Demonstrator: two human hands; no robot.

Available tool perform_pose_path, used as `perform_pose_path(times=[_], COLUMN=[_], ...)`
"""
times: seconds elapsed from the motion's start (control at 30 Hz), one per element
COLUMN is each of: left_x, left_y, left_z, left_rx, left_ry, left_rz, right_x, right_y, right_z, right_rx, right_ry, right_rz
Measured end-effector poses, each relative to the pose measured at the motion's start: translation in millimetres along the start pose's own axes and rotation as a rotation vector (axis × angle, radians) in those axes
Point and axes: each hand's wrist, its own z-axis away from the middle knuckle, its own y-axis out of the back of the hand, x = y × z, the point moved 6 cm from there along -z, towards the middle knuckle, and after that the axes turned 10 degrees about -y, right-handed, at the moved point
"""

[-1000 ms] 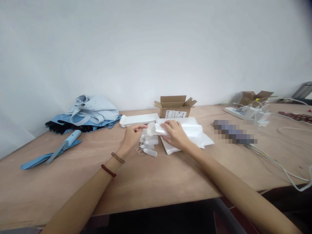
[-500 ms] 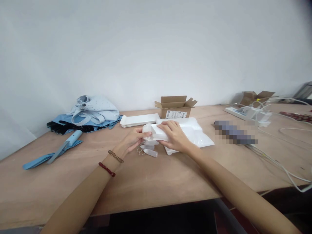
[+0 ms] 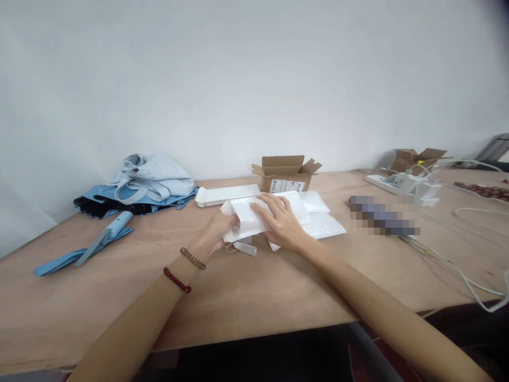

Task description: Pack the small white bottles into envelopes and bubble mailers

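Observation:
A white bubble mailer (image 3: 292, 204) is held tilted above the table, its mouth toward the left. My left hand (image 3: 217, 228) is at that mouth, with fingers partly inside and hidden, closed on its edge. Across the top face lie the fingers of my right hand (image 3: 282, 220), the thumb below, gripping the near side. More white bubble mailers (image 3: 326, 225) lie flat on the table beneath and to the right. Below the held one rests a small translucent, tag-like piece (image 3: 245, 248) with a thin string loop; anything beside it is covered.
An open cardboard box (image 3: 285, 172) stands behind, beside a stack of flat white packets (image 3: 228, 195). To the left are a blue folded umbrella (image 3: 119, 225) and a pale blue bag (image 3: 159, 178). A blurred-out object (image 3: 384, 216), a power strip (image 3: 397, 185) and white cables occupy the right.
The held mailer has been unfolded and spread out to the right, its mouth now gaping. My left fingers have moved into the opening; my right hand stays on top.

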Motion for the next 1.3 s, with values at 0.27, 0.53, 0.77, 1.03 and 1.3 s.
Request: perform_pose_path(times=[0.27,0.53,0.77,1.03,1.3], left_x=[1.0,3.4,23.3,31.7,16.4], left_y=[-15.4,-14.5,-18.3,-35.4,-62.9], left_z=[3.5,4.8,16.4,22.3,9.6], left_rx=[-0.282,-0.274,-0.264,-0.202,-0.227], left_ry=[0.104,0.015,-0.578,-0.880,-0.342], left_rz=[0.293,0.140,-0.558,-0.835,-0.362], right_x=[18.6,24.2,22.7,24.2,58.2], right_y=[-6.9,-16.2,-11.6,10.5,34.4], right_z=[-0.6,2.7,0.8,-4.0,-11.0], right_rx=[-0.035,-0.121,-0.068,0.119,0.201], right_ry=[-0.137,-0.125,-0.102,-0.160,-0.407], right_rz=[0.017,0.048,0.073,0.106,0.009])
